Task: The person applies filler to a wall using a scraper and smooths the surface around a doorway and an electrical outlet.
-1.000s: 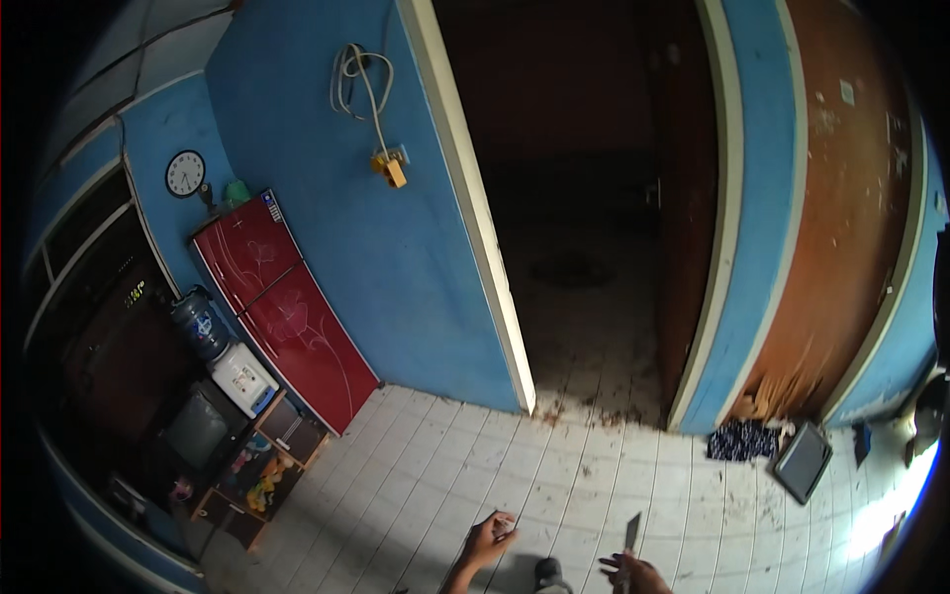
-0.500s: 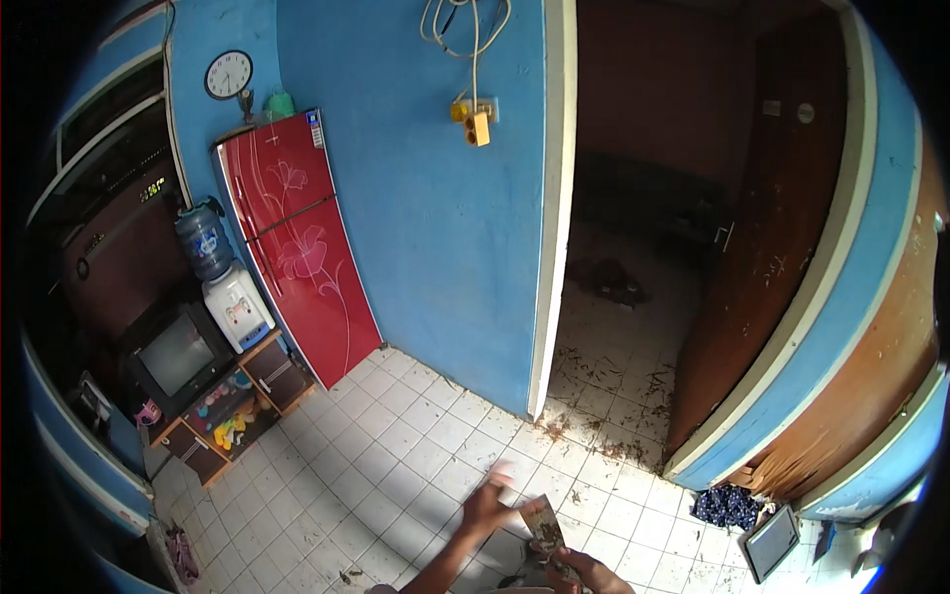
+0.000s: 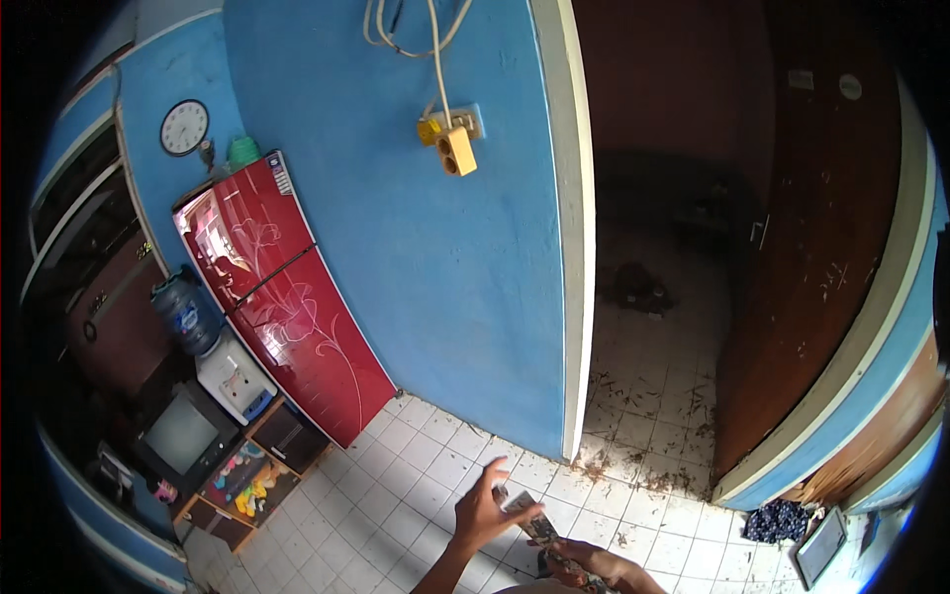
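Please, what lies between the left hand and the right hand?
In the head view, a flat, blade-like tool spans the gap from the right hand, which holds it, to the left hand; touch there is unclear.

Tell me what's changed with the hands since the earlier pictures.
The left hand and right hand, apart at first, have drawn close; the end of the flat tool now lies by the left hand, contact unclear. The right hand still holds it. The red refrigerator and water dispenser stayed put.

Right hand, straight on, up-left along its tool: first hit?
Probably the left hand; the flat blade-like tool in the right hand overlaps it in view. Depth unclear, so it might pass clear.
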The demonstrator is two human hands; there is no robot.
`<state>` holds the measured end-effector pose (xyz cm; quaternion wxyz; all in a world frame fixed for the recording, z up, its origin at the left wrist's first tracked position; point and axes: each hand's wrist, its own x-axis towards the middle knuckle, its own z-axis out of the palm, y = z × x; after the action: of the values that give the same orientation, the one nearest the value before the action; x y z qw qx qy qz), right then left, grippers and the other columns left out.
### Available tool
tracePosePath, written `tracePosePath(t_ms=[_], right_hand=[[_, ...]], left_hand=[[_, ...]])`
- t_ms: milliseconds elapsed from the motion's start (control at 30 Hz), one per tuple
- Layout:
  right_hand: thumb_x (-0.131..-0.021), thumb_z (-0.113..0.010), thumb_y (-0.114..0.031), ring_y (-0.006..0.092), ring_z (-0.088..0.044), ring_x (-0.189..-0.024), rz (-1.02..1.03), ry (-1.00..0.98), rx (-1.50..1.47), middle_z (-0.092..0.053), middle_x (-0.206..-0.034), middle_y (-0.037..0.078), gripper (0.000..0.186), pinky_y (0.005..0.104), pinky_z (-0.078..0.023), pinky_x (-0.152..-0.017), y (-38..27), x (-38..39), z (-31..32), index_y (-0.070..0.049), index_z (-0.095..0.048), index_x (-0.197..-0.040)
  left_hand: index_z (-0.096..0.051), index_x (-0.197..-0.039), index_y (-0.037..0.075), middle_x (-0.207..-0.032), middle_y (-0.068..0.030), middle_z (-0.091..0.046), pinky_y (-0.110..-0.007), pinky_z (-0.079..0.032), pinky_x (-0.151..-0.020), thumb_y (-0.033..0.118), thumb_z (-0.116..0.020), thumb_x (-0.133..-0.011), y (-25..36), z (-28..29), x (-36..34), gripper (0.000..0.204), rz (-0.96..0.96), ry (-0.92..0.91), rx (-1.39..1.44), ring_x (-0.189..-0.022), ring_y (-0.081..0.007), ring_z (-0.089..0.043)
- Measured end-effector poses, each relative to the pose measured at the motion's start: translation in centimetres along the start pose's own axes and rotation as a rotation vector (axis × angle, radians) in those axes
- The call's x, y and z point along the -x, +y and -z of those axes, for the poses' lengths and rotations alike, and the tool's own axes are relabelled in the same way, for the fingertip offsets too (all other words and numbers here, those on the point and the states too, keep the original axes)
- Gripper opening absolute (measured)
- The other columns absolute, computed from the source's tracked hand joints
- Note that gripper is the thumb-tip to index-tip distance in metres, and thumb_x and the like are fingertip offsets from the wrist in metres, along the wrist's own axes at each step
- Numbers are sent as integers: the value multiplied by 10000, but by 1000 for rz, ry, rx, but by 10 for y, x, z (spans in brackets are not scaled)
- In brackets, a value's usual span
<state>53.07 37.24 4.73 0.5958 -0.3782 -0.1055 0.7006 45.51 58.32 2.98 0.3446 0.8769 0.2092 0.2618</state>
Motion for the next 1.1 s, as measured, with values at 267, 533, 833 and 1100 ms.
tracePosePath(t_ms=[267, 533, 833, 1100], right_hand=[[-842, -455, -595, 54, -365, -516, 77, -168, 228, -419, -685, -10, 709, 202, -299, -427, -63, -127, 63, 11, -462, -1210], [-960, -363, -403, 58, -440, -465, 76, 78, 322, -451, -584, -13, 408, 202, -346, -419, -118, -224, 26, -72, -476, -751], [-940, -419, -266, 56, -416, -486, 302, 6, 127, -446, -692, -6, 450, 179, -350, -442, -144, -327, -15, -21, -381, -1316], [-977, -335, -337, 58, -400, -479, 331, 350, 125, -428, -665, -10, 444, 216, -360, -422, -156, -356, -52, -31, -413, -1289]], left_hand=[[-436, -1194, 118, -1048, -82, -603, -327, -478, -717, 389, -849, -556, -68, 17, -108, 807, -1, 119, -105, -757, -207, -597], [-414, -1196, 57, -939, -57, -597, -310, -458, -627, 244, -846, -589, -217, 78, -194, 768, 13, 315, 35, -675, -161, -548], [-359, -1272, 94, -910, -72, -625, -291, -431, -613, 232, -847, -594, -306, 94, -310, 847, 219, 169, 252, -685, -166, -551], [-301, -1327, 112, -1017, -35, -605, -269, -430, -731, 401, -875, -505, -279, 45, -354, 1044, 40, -303, 437, -787, -141, -532]])
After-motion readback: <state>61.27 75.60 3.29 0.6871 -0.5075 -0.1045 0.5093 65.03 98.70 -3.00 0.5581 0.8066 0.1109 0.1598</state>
